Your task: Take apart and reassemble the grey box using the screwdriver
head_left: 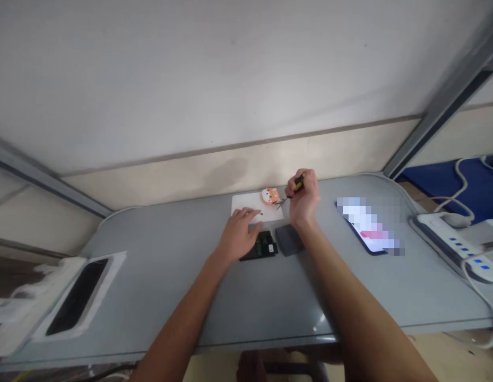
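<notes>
My right hand (305, 199) is wrapped round the black and yellow handle of a screwdriver (299, 183), its thin shaft slanting down to the left. My left hand (240, 233) rests with its fingers stretched and apart, over the edge of a white sheet of paper (240, 202) and beside an opened black device with a green circuit board (264, 245). A tiny dark piece (262, 213) lies on the paper near my left fingertips. Close to the right of the circuit board is a dark grey flat cover (288, 240), partly hidden by my right wrist.
An orange and white animal-faced round object (269, 196) sits on the paper. A lit phone (363, 225) lies to the right, before a white power strip (457, 246) with cables. On the left are a dark phone (79, 297) and another white strip (57, 302). A wall stands behind the grey table (162, 265).
</notes>
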The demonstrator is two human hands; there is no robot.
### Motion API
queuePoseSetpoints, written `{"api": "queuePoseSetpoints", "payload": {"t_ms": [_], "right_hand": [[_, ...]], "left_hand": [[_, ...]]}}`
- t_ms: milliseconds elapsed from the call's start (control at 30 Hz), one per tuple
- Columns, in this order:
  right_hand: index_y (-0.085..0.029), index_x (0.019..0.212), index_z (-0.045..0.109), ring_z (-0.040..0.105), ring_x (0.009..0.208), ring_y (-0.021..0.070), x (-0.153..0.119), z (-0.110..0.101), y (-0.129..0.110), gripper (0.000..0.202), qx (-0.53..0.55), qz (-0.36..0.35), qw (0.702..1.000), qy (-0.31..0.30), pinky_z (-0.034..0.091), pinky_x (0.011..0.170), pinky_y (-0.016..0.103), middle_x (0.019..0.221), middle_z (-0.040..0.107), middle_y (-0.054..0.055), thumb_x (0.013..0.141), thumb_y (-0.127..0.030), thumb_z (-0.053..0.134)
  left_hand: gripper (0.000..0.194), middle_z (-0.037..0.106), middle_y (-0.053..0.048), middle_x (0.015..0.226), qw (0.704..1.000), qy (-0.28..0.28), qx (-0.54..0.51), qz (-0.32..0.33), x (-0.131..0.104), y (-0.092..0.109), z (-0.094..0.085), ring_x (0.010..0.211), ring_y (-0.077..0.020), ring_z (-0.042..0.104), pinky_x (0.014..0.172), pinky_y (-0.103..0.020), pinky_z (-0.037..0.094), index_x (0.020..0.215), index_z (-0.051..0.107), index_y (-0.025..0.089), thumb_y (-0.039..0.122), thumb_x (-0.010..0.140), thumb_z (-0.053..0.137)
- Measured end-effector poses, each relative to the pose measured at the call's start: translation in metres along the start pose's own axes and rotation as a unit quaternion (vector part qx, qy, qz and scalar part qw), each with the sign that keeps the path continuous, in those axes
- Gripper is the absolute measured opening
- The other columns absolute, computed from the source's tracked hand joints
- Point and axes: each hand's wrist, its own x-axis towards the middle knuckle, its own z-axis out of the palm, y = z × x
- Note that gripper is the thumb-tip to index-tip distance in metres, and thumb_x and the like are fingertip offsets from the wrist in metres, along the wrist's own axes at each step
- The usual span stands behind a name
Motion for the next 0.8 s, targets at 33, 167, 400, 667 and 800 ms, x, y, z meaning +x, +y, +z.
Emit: {"api": "queuePoseSetpoints", "payload": {"t_ms": [33,167,400,667,800], "right_hand": [[-0.024,0.080,0.047,0.032,0.051,0.0111,0.001,0.000,-0.001,0.038,-0.002,-0.005,1.000,0.003,0.027,0.049,0.025,0.061,0.035,-0.005,0.093,-0.059,0.055],[-0.025,0.079,0.045,0.033,0.051,0.0113,0.001,0.000,-0.007,0.041,-0.028,-0.019,0.999,0.010,0.028,0.048,0.025,0.062,0.035,-0.005,0.093,-0.063,0.053],[-0.024,0.080,0.047,0.035,0.053,0.0109,0.001,-0.003,-0.023,0.043,-0.061,-0.078,0.995,0.007,0.028,0.049,0.026,0.063,0.035,-0.005,0.096,-0.065,0.051],[-0.024,0.077,0.050,0.039,0.059,0.0131,-0.002,-0.014,-0.045,0.044,-0.157,-0.161,0.974,0.033,0.034,0.057,0.030,0.068,0.041,-0.002,0.096,-0.064,0.050],[-0.024,0.078,0.053,0.039,0.061,0.0141,-0.002,-0.023,-0.059,0.039,-0.228,-0.130,0.963,-0.065,0.033,0.062,0.031,0.067,0.044,-0.001,0.099,-0.057,0.051]], "left_hand": [[0.044,0.064,-0.010,0.136,1.000,-0.012,-0.015,0.012,-0.012,0.003,-0.003,0.128,-0.0292,0.056,0.112,-0.047,0.044,0.141,0.060,0.022,0.041,0.101,0.059],[0.069,0.062,-0.007,0.145,0.997,-0.055,-0.049,0.007,-0.045,0.007,-0.002,0.135,-0.0313,0.052,0.117,-0.051,0.037,0.150,0.051,0.030,0.051,0.089,0.076],[0.066,0.066,-0.005,0.140,0.994,-0.044,-0.098,-0.027,-0.043,0.004,0.011,0.135,-0.0296,0.055,0.119,-0.050,0.032,0.141,0.059,0.032,0.040,0.081,0.085],[0.072,0.068,-0.004,0.137,0.990,-0.010,-0.142,-0.017,-0.041,0.027,-0.010,0.133,-0.0283,0.055,0.117,-0.049,0.037,0.144,0.056,0.037,0.033,0.079,0.087],[0.064,0.068,-0.005,0.135,0.994,-0.010,-0.112,0.008,-0.066,0.042,-0.010,0.128,-0.0297,0.057,0.112,-0.049,0.041,0.138,0.060,0.037,0.038,0.080,0.086]]}}
